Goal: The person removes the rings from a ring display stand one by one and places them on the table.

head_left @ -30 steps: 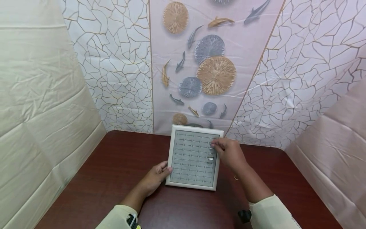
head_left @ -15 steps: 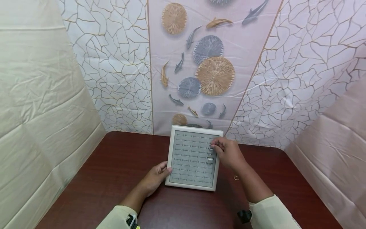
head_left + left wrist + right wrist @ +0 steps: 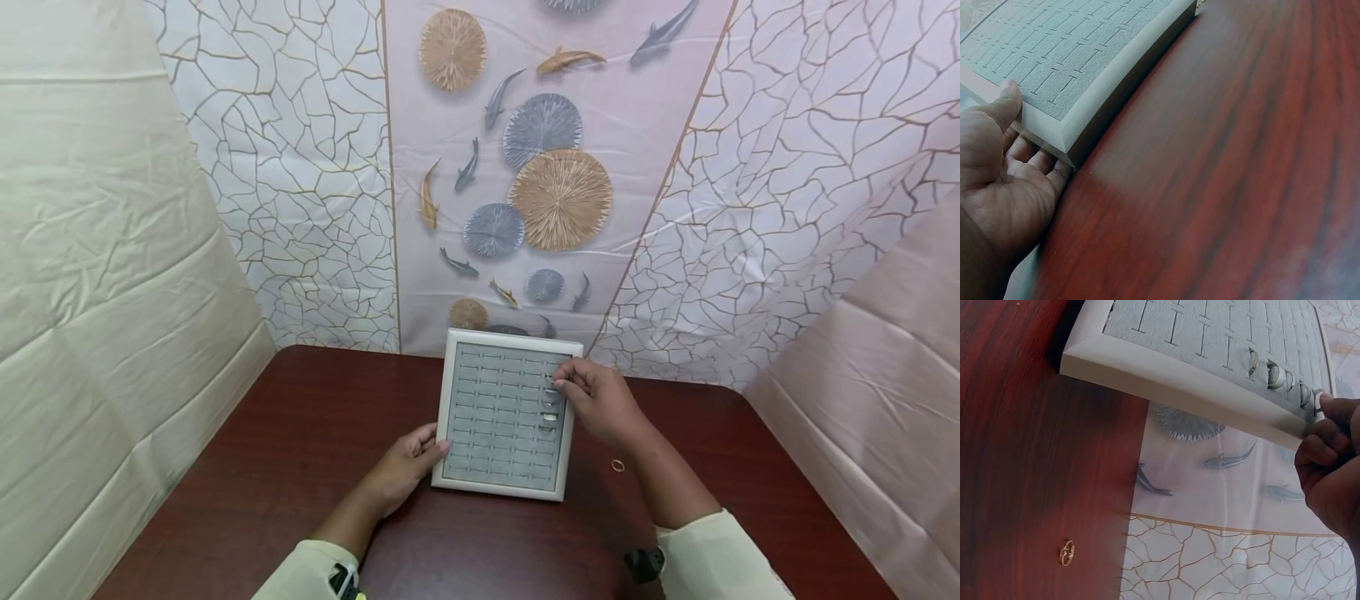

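Observation:
A white-framed ring tray (image 3: 487, 425) with a grey slotted pad stands tilted on the table. My left hand (image 3: 401, 471) grips its lower left edge; in the left wrist view the thumb (image 3: 1007, 106) lies on the frame and the fingers go underneath. At the upper right slots, my right hand (image 3: 606, 404) pinches a silver-looking ring (image 3: 1318, 400) at the pad, partly hidden by the fingertips. Several other rings (image 3: 1274, 375) sit in a line of slots along that side. A loose gold-coloured ring (image 3: 618, 466) lies on the table below my right forearm.
The dark red wooden table (image 3: 480, 550) extends around the tray. Behind it hangs a patterned cloth (image 3: 322, 208) with fish and round motifs. Pale cloth (image 3: 112, 250) closes off the left side, and more cloth (image 3: 885, 358) the right.

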Action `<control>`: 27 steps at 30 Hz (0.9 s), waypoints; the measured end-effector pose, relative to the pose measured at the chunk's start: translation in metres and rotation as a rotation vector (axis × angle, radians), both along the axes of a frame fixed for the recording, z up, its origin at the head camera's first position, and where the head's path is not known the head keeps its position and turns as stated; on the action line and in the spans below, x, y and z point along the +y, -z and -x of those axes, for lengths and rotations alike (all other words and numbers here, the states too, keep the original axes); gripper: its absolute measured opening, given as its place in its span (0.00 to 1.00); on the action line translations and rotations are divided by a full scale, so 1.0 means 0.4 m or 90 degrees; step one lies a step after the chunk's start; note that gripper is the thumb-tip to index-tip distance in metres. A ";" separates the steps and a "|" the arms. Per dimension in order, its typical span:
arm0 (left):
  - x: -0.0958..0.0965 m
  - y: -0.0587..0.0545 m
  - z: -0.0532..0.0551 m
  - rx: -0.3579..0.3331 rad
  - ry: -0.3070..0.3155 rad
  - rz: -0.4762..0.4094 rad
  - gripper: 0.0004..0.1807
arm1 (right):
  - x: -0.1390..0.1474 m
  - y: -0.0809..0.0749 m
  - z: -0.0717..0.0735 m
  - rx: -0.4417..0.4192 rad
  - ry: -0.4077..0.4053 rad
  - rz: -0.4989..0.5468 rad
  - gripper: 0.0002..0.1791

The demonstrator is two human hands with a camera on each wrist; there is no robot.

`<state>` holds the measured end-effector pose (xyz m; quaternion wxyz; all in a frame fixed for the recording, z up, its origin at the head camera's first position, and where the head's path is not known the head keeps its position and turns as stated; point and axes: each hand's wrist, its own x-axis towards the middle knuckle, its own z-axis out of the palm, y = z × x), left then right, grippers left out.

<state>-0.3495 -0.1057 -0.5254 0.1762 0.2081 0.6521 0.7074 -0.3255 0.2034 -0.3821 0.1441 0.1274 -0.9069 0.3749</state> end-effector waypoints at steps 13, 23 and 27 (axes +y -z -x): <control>0.002 0.006 0.003 0.003 0.003 0.001 0.32 | 0.016 0.010 0.000 -0.001 -0.039 0.056 0.03; 0.001 0.000 -0.001 0.004 0.004 -0.003 0.31 | 0.028 -0.003 -0.017 -0.003 -0.019 0.043 0.05; -0.001 0.000 -0.001 0.001 -0.001 0.003 0.33 | 0.044 -0.004 -0.018 0.006 -0.020 0.054 0.06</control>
